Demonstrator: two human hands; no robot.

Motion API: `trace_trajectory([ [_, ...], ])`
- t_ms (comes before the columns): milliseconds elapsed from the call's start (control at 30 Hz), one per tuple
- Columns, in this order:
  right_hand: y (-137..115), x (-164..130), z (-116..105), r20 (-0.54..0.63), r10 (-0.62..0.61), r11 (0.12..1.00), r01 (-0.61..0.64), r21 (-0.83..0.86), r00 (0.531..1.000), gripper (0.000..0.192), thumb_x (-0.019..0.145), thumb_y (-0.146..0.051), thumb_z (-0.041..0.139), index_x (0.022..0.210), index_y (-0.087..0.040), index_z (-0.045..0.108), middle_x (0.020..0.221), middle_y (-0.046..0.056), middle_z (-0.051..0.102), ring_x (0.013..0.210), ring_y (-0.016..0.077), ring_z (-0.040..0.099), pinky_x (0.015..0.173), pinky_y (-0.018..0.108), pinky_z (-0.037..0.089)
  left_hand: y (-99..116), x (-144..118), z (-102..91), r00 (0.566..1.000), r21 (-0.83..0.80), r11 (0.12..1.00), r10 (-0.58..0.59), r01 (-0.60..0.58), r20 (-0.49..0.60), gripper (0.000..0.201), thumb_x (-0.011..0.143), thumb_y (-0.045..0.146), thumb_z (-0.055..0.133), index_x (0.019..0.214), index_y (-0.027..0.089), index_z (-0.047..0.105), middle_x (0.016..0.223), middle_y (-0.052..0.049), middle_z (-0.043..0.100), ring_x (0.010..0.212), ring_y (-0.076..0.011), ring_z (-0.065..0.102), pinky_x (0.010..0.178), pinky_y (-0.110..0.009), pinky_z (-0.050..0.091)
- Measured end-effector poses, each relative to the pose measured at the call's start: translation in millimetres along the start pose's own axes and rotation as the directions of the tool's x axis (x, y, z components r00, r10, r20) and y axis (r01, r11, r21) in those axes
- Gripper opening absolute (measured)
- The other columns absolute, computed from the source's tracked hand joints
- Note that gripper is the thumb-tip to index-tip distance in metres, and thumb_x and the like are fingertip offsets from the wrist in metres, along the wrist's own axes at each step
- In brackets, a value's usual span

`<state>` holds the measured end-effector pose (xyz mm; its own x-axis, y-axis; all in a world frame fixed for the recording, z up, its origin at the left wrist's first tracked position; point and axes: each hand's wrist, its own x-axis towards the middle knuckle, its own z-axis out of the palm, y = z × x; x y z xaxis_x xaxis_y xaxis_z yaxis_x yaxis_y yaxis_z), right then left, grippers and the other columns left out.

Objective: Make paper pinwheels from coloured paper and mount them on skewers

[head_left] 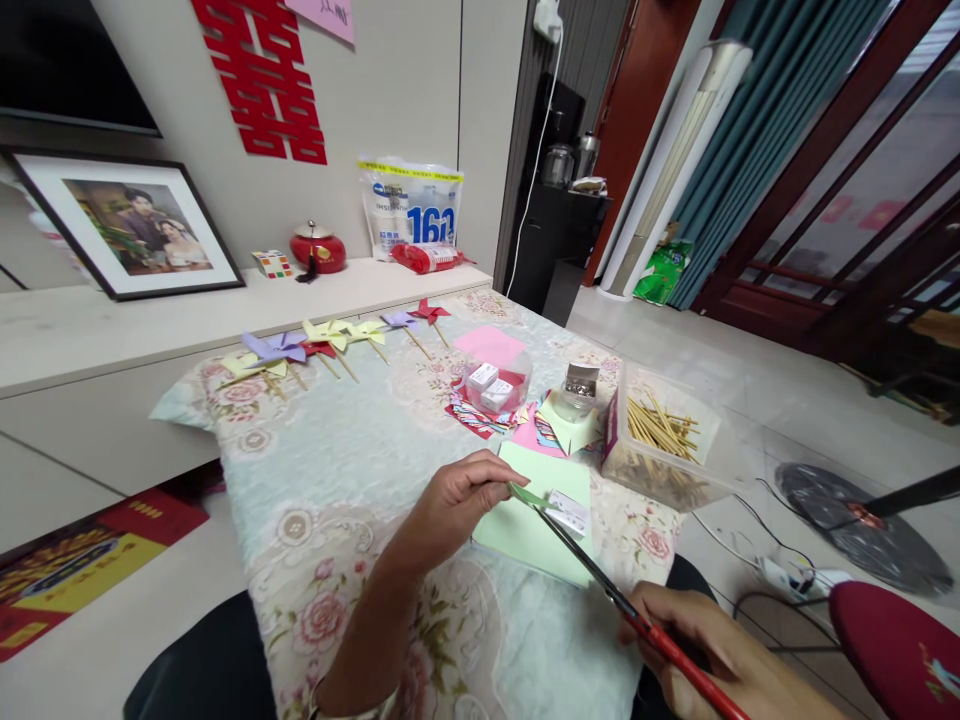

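My left hand (pixel 469 495) pinches a small folded piece of green paper (pixel 531 496) between thumb and fingertips. In my right hand (pixel 705 640) are long, dark-bladed scissors (pixel 592 572) with red handles. Their tips reach the underside of the green paper; I cannot tell whether the blades are parted. Beneath lies a stack of pale green paper sheets (pixel 510 530), with a small white box (pixel 568 511) on it. Just beyond, a clear round container (pixel 517 375) holds white boxes, and a small clear cup (pixel 576 400) has an opened box of metal bits on top.
Finished paper pinwheels (pixel 326 335) on sticks lie along the table's far left edge. A clear plastic bin (pixel 660 455) full of wooden sticks stands at the right edge. Patterned paper pieces (pixel 480 415) spread under the round container. A floral cloth (pixel 315 480) covers the table.
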<state>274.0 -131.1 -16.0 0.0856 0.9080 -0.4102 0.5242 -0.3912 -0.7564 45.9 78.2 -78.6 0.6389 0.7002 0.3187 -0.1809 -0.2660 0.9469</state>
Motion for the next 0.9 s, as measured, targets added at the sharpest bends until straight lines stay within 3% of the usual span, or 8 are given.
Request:
trace_trajectory([
  [300, -10.5, 7.9, 2.9, 0.027, -0.051, 0.998, 0.052, -0.046, 0.998, 0.016, 0.07, -0.034, 0.073, 0.079, -0.021, 0.069, 0.069, -0.001, 0.059, 0.062, 0.0145, 0.05, 0.054, 0.018, 0.044, -2.2, -0.8, 0.9, 0.999, 0.058, 0.998, 0.03, -0.032, 0.039, 0.02, 0.091, 0.023, 0.062, 0.097, 0.02, 0.08, 0.094, -0.009, 0.072, 0.089, -0.0216, 0.066, 0.083, -0.034, 0.049],
  [900, -8.6, 8.5, -0.6, 0.137, -0.028, 0.999, 0.032, -0.026, 0.99, 0.024, 0.079, -0.041, 0.069, 0.08, -0.019, 0.06, 0.073, -0.003, 0.047, 0.067, 0.0137, 0.044, 0.062, 0.02, 0.043, 0.7, -2.6, -2.8, 0.994, 0.093, 0.993, 0.063, -0.071, 0.091, 0.021, 0.094, 0.019, 0.059, 0.098, 0.018, 0.08, 0.092, -0.009, 0.071, 0.088, -0.0194, 0.066, 0.082, -0.031, 0.049],
])
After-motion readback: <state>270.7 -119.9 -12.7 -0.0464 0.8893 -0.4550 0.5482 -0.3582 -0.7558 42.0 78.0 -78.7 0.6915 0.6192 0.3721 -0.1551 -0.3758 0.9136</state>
